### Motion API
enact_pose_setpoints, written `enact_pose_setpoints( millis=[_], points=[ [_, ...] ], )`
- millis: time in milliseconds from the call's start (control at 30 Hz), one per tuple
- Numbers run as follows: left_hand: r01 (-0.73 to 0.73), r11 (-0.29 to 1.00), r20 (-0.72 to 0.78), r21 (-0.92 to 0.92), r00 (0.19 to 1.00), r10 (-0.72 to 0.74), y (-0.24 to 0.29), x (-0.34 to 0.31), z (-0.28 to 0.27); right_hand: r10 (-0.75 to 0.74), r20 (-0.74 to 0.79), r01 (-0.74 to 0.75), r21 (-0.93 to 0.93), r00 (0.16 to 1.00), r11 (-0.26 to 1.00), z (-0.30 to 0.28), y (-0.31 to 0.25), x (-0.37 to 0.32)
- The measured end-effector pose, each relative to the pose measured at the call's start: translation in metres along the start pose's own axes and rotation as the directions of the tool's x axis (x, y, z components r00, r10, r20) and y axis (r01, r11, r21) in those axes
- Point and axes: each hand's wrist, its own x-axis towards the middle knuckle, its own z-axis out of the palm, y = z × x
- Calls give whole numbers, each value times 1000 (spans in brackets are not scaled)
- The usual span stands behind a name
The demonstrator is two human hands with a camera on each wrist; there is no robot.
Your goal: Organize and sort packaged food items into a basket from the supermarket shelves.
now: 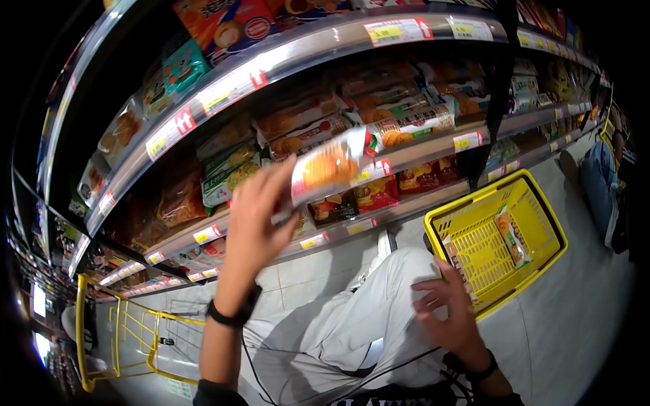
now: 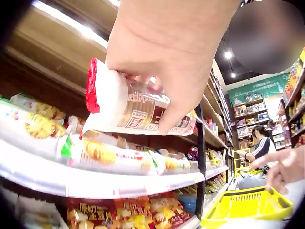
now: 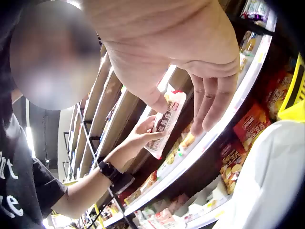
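Observation:
My left hand (image 1: 254,220) grips a long biscuit packet (image 1: 326,169) in front of the middle shelf, its arm stretched out. The wrapper is white and clear, with golden round biscuits printed on it and a red end (image 2: 93,86) in the left wrist view. Thumb and fingers pinch it from both sides. The packet (image 3: 167,125) stands tilted in the right wrist view. My right hand (image 1: 447,308) hovers by the near left side of a yellow basket (image 1: 547,220), fingers loosely bent and holding nothing. Inside the basket lies a biscuit packet (image 1: 512,237), with another packet (image 1: 460,267) along its left wall.
Shelves of packaged snacks (image 1: 416,127) curve across the front, with price tags (image 1: 399,30) along their edges. A yellow cart (image 1: 118,338) stands at the left on the tiled floor. At the far right is another person's jeans (image 1: 599,176). A thin cable crosses my lap.

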Motion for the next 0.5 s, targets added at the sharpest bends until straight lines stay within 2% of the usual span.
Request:
enact_pose_setpoints(
  millis=[100,167,233,267,333,367,400,433,467,500],
  points=[
    [-83,996,43,-11,996,84,-23,59,9,7,-101,-3,40,995,999,-22,16,-12],
    [17,999,109,35,994,-20,-45,80,21,14,-144,-8,46,990,999,-32,17,-16],
    [249,939,288,236,905,-312,-64,97,33,193,-200,-154,195,961,969,-39,13,-23],
    [246,941,294,234,904,-309,-69,98,38,198,-203,-158,197,959,968,-43,13,-26],
    [242,967,309,75,917,-253,-79,97,45,230,-239,-183,202,943,962,-52,16,-29],
    [241,968,316,75,914,-253,-88,95,48,237,-239,-190,205,942,960,-58,22,-29],
    [460,887,456,46,780,-428,-98,92,51,243,-244,-177,263,939,948,-65,31,-28],
    [650,758,596,50,590,-545,-112,87,60,256,-259,-168,317,931,933,-72,35,-29],
    [404,896,465,186,766,-443,-135,74,72,242,-295,-193,184,924,964,-81,32,-26],
    [365,913,496,182,768,-405,-115,73,61,141,-306,-152,-14,942,988,-96,30,-21]
  ],
)
